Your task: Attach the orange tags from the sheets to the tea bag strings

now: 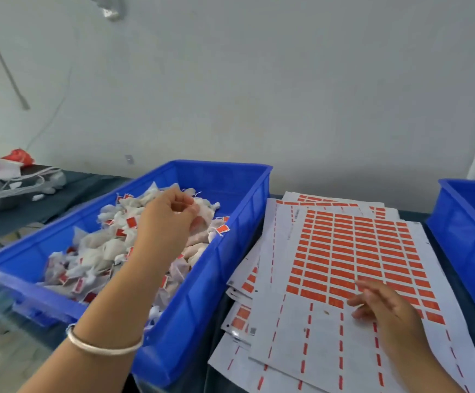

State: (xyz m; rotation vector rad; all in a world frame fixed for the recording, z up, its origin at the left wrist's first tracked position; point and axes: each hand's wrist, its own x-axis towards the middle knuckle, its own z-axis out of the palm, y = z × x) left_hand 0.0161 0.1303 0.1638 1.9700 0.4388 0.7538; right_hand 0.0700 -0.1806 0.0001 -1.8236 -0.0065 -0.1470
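A: In the blue bin (230, 251) at left, the left hand (168, 222) reaches into the heap of tea bags (100, 245). Which step of the task does this panel show?

B: Judged from the pose, the selection step. Thumb and fingers are curled together at the top of the heap, apparently pinching a thin white string (198, 194) or the corner of a bag. Blur prevents telling which.

A: And the right hand (386, 304)?

B: It hovers over the near part of the top sheet (329, 330), fingers loosely spread and holding nothing. Its fingertips lie at the lower edge of the block of orange tags (352, 251), just beside the nearest unpeeled row. Whether they touch the paper cannot be told.

A: Where do the task's things lie relative to the hands?

B: The tea bags lie under and around the left hand; many already carry an orange tag, so part of the batch appears finished. The sheets sit stacked and fanned between the bin and a second blue bin (468, 222) at far right. The lower strip of the top sheet is bare backing with only dashed remnants.

A: What does the next move call for?

B: Probably lifting one untagged bag clear by its string without dragging neighbours, while the right fingers peel a single tag from the nearest row. The two must then meet, the tag folded over the string end.
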